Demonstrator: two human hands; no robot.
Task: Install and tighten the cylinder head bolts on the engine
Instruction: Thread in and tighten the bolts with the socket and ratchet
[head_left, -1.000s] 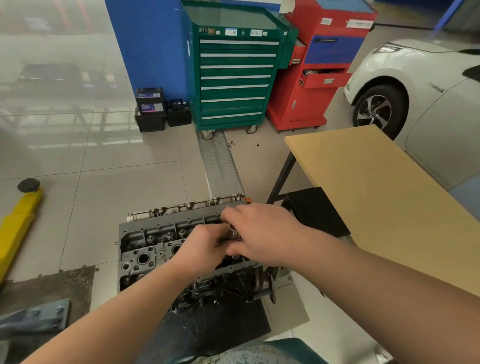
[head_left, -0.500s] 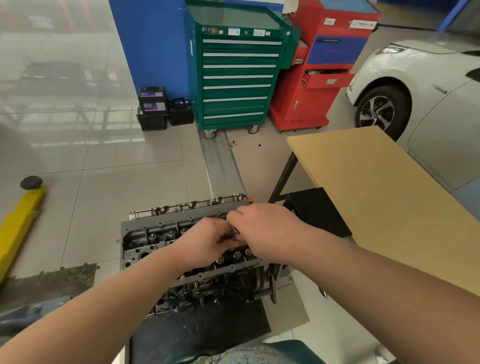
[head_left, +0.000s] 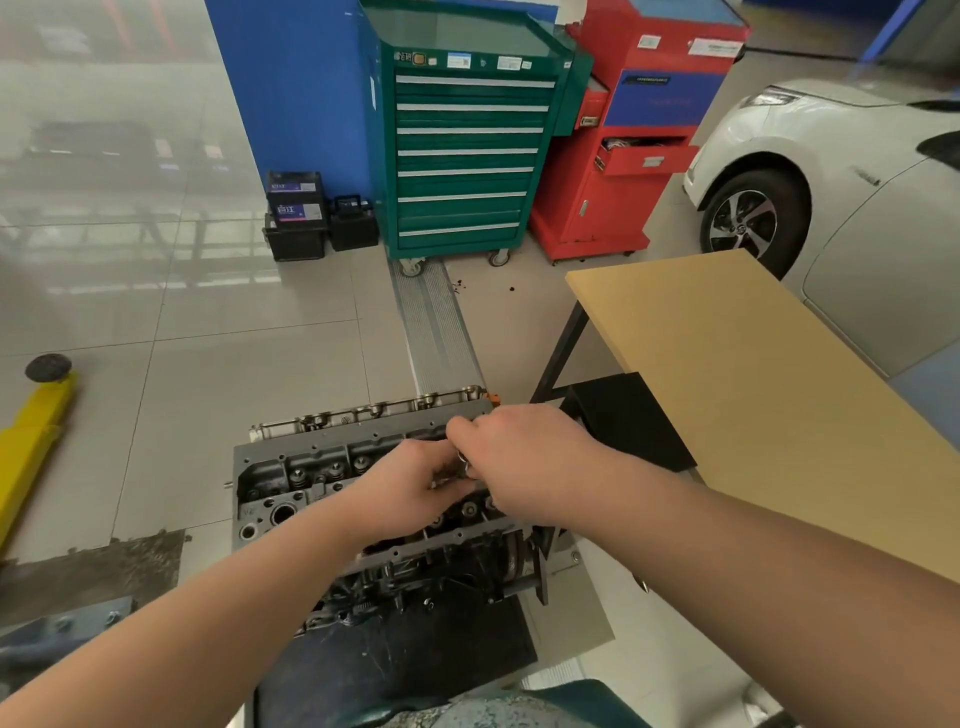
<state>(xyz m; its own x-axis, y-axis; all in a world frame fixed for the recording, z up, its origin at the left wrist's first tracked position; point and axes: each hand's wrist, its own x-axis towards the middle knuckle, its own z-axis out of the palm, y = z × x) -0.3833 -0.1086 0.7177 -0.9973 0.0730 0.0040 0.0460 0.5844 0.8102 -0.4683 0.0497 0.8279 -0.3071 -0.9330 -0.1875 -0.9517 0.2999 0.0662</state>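
Over dark grey cast-metal cylinder head (head_left: 291, 478): left hand (head_left: 410, 488) and right hand (head_left: 524, 462) still meeting, fingers jointly pinching small silvery metal piece (head_left: 462, 464), likely bolt; seating pending.

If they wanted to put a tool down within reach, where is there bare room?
The tan tabletop to the right of the engine is bare as far as the view shows. Pale floor tiles are bare between the yellow lift arm and the engine. On the engine top it is crowded: both hands meet there.
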